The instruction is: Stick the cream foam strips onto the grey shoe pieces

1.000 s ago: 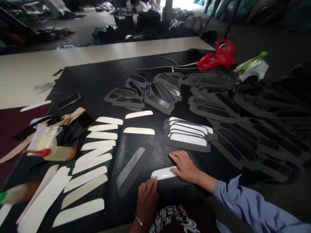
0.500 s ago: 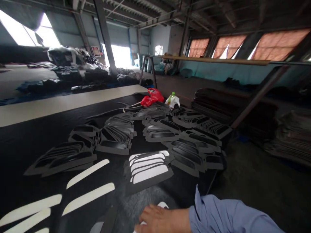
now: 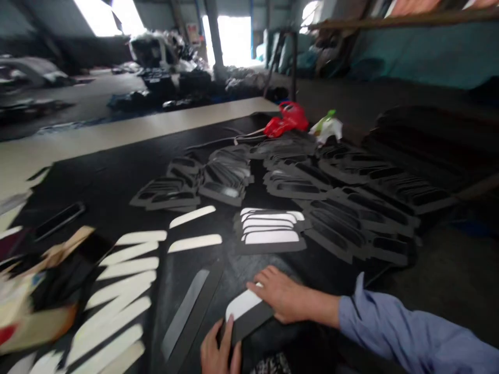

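Before me lies a dark grey flat piece (image 3: 253, 321) with a rounded white strip (image 3: 245, 303) on it. My right hand (image 3: 283, 294) rests over the far right end of the strip, its fingers stretched across the surface. At the near left end, my left hand (image 3: 220, 349) touches the piece with its fingers spread. The undersides of both hands are hidden. Left of them lies another dark piece (image 3: 205, 296) with a grey strip (image 3: 185, 311). Beyond my hands sits a stack of dark pieces with white strips (image 3: 271, 237).
Loose cream strips (image 3: 128, 267) lie in a column on the left, with two more strips (image 3: 195, 242) nearby. Fanned stacks of dark pieces (image 3: 331, 228) cover the far right of the black table (image 3: 117, 176). A red bag (image 3: 286, 120) stands behind them.
My left hand has come into view at the near end of the piece. The view has swung left and down. My right hand now shows at the strip's far end.
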Available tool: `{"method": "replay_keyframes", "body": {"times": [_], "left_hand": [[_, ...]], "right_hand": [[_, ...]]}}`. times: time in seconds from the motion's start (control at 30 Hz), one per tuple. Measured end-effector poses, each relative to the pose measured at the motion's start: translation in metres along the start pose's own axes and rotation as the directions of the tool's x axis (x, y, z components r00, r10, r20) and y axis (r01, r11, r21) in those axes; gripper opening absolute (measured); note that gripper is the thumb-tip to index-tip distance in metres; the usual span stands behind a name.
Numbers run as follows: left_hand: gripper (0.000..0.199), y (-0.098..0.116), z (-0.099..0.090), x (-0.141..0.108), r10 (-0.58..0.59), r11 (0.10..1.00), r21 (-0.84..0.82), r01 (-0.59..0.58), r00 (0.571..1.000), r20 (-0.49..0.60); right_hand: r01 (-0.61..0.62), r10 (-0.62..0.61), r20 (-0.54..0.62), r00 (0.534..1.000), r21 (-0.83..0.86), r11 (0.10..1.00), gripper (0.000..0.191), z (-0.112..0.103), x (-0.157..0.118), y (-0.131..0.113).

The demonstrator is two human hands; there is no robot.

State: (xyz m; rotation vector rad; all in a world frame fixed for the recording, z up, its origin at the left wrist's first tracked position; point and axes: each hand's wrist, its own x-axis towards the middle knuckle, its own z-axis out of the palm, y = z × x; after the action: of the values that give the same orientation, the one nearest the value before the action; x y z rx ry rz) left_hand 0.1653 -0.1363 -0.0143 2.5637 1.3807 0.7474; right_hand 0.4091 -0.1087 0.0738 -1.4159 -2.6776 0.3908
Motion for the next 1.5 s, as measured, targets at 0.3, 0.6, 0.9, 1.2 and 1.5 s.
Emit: {"method": "replay_keyframes", "body": {"times": [0.3, 0.6, 0.9, 1.2, 1.5], "left_hand": [[0.059, 0.0, -0.012, -0.009, -0.215, 0.968, 0.116, 0.22, 0.975, -0.055], [0.056, -0.067, -0.012, 0.014, -0.385, 0.875, 0.298, 0.382, 0.922, -0.051], [0.064, -0.071, -0.021, 0.005, -0.477, 0.871, 0.174, 0.46, 0.876, 0.072], [0.06, -0.071, -0.034, 0.016, -0.536, 0.843, 0.122, 0.524, 0.836, 0.115], [0.065, -0.088, -0.03, 0.018, -0.4, 0.914, -0.023, 0.405, 0.909, 0.115]], "right_hand": [[-0.001, -0.001, -0.048, 0.999, -0.029, 1.0, 0.081, 0.005, 0.0, 0.043], [-0.1, 0.073, -0.134, 0.988, -0.205, 0.974, 0.067, -0.004, 0.022, 0.057], [-0.054, 0.062, -0.101, 0.993, 0.076, 0.996, 0.03, 0.028, 0.072, -0.003], [-0.113, 0.116, -0.024, 0.993, 0.088, 0.99, 0.026, 0.037, 0.049, -0.014], [-0.151, 0.157, -0.048, 0.986, 0.106, 0.983, 0.028, 0.057, 0.015, -0.045]]}}
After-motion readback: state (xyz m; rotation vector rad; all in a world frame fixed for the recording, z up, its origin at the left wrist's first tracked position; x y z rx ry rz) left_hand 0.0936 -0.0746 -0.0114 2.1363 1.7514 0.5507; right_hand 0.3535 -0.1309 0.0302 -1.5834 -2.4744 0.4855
